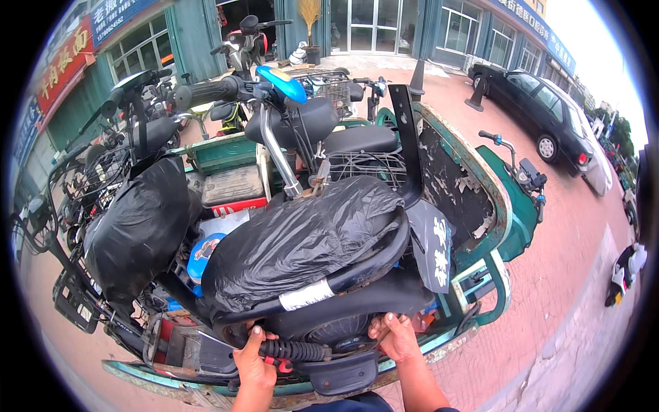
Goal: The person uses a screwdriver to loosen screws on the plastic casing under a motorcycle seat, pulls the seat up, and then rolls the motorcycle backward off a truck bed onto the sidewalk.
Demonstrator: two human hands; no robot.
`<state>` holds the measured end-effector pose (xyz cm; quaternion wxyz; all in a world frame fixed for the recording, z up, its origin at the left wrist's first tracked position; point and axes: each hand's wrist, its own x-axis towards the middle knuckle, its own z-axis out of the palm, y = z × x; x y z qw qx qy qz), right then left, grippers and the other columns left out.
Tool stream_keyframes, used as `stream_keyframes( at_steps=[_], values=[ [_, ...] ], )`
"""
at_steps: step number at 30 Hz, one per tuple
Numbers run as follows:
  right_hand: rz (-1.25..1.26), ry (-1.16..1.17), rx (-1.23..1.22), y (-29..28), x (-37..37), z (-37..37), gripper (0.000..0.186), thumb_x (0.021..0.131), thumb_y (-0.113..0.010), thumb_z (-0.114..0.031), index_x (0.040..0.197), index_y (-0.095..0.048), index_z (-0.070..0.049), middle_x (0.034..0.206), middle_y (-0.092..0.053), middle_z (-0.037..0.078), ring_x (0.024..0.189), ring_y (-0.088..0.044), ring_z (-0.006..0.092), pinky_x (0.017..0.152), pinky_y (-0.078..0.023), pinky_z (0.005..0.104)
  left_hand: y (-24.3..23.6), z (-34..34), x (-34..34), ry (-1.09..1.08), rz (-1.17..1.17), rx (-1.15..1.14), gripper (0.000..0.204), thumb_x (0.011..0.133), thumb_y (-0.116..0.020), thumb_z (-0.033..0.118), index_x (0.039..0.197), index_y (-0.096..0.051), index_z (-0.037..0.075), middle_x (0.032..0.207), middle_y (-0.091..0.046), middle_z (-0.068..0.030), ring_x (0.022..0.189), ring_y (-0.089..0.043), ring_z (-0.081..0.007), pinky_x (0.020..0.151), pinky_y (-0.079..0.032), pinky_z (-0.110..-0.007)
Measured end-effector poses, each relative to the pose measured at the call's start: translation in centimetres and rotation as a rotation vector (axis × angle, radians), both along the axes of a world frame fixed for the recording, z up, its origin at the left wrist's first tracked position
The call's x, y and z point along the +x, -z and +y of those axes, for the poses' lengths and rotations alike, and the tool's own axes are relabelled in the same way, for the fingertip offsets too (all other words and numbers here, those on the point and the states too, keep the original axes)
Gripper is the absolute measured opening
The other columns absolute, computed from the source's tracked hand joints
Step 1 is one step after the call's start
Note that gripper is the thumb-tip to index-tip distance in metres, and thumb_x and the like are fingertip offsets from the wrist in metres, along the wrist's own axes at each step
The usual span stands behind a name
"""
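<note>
An electric scooter with a seat (302,240) wrapped in black plastic fills the middle of the head view. My left hand (254,360) is closed below the seat, at the front end of a black coil shock absorber (302,351). What its fingers grip is hidden; a red part (280,364) shows beside it. Further right, my right hand (398,338) has thumb and fingers pinched together by the scooter's rear fender (350,302). Whatever sits in that pinch is too small to name. Between both hands the wheel (336,329) shows partly, above a black footrest plate (343,373).
The scooter stands in a green cargo bed (504,213) with rusty rims. A black plastic-covered bulk (144,226), a blue-lidded container (204,254) and a handlebar (206,93) crowd around it. Beyond are more bikes, a black car (535,110) and red paving (556,226).
</note>
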<state>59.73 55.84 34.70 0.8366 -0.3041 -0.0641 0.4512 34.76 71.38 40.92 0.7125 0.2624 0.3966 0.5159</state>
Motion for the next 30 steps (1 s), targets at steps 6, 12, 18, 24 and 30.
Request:
stream_keyframes(
  at_steps=[6, 12, 18, 24, 30],
  values=[
    [-0.07, 0.15, 0.048, 1.1, -1.3, 1.1, 0.029, 0.096, -0.083, -0.026, 0.087, -0.067, -0.004, 0.073, -0.068, 0.014, 0.069, -0.067, 0.0263, 0.063, -0.054, 0.0391, -1.5, 0.4, -1.2, -0.012, 0.032, -0.093, 0.027, 0.087, -0.075, -0.003, 0.111, -0.066, 0.003, 0.093, -0.066, -0.0083, 0.085, -0.073, -0.0307, 0.084, -0.062, -0.052],
    [-0.145, 0.205, -0.232, -0.9, -2.6, 1.5, 0.056, 0.11, -0.055, -0.052, 0.071, -0.036, -0.016, 0.063, -0.031, -0.003, 0.052, -0.028, 0.0131, 0.05, -0.026, 0.0306, -2.2, 1.0, -3.0, 0.221, 0.074, -0.289, 0.035, 0.093, -0.082, 0.022, 0.124, -0.068, 0.012, 0.095, -0.073, -0.0116, 0.085, -0.074, -0.0298, 0.054, -0.062, -0.046],
    [0.178, 0.265, -0.287, -6.1, -3.1, 2.0, 0.058, 0.112, -0.052, -0.051, 0.067, -0.033, -0.018, 0.062, -0.027, -0.004, 0.051, -0.025, 0.0113, 0.049, -0.023, 0.0287, -3.2, 1.6, -2.8, 0.215, 0.071, -0.354, 0.02, 0.091, -0.075, 0.013, 0.111, -0.071, 0.011, 0.091, -0.076, -0.0151, 0.088, -0.076, -0.0335, 0.066, -0.061, -0.049],
    [0.159, 0.166, -0.136, -10.7, -5.5, 2.1, 0.058, 0.112, -0.054, -0.05, 0.067, -0.034, -0.02, 0.061, -0.026, -0.005, 0.051, -0.023, 0.0105, 0.048, -0.023, 0.0285, -6.5, 4.6, -5.3, 0.235, -0.157, -0.275, 0.015, 0.086, -0.07, -0.002, 0.1, -0.066, 0.003, 0.08, -0.063, -0.0089, 0.081, -0.067, -0.0276, 0.096, -0.056, -0.052],
    [0.047, 0.197, -0.225, -14.1, -9.6, 2.0, 0.059, 0.11, -0.058, -0.05, 0.066, -0.033, -0.02, 0.059, -0.025, -0.005, 0.05, -0.023, 0.0104, 0.047, -0.022, 0.0281, -7.3, 4.4, -8.6, 0.247, -0.156, -0.239, 0.009, 0.09, -0.072, 0.004, 0.098, -0.068, 0.003, 0.083, -0.066, -0.0092, 0.082, -0.068, -0.0259, 0.095, -0.057, -0.048]
  ],
)
